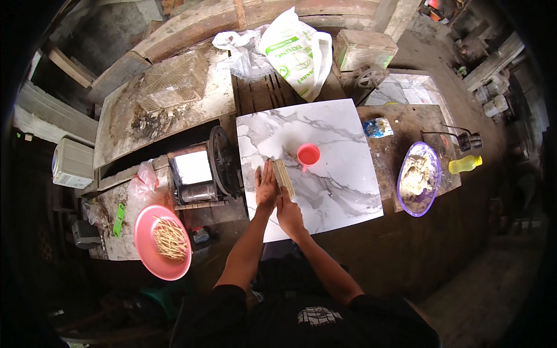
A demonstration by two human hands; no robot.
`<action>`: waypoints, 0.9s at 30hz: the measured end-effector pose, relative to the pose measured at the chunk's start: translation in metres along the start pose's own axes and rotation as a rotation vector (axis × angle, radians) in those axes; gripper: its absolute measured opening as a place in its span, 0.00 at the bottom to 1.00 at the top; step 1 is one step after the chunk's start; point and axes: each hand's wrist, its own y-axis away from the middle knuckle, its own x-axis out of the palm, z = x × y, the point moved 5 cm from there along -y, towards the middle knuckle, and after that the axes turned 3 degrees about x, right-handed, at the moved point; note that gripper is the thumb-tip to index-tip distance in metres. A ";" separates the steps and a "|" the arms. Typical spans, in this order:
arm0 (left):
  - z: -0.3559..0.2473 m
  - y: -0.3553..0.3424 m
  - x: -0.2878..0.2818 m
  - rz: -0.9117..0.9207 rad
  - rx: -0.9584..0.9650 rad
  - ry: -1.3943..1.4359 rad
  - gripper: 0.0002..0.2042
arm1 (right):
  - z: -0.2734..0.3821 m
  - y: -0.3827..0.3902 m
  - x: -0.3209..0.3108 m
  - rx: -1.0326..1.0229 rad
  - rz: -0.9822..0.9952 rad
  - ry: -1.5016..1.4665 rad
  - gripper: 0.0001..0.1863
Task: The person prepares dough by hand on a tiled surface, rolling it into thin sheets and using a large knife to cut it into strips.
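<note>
A pale yellow slab with lengthwise ridges (284, 178), like dough strips lying side by side, rests on the white marble-patterned board (342, 200). Along its left side my left hand (266, 190) lies flat, fingers stretched forward and the thumb held apart. My right hand (289, 216) is closed at the slab's near end, one finger pointing along it. Whatever sits inside that grip is hidden. Just beyond the slab, to its right, stands a small red cup (308, 155) with a handle.
Left of the board are a hand-wheel roller machine (217, 159) and a pink basin (142, 246) of thin pale sticks. To the right, a purple basin (400, 188) holds pale dough beside a yellow bottle (466, 165). A white-and-green bag (299, 58) lies behind.
</note>
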 end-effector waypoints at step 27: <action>0.004 -0.006 -0.002 -0.263 -0.038 0.117 0.22 | -0.023 0.040 -0.009 -0.131 -0.116 -0.085 0.19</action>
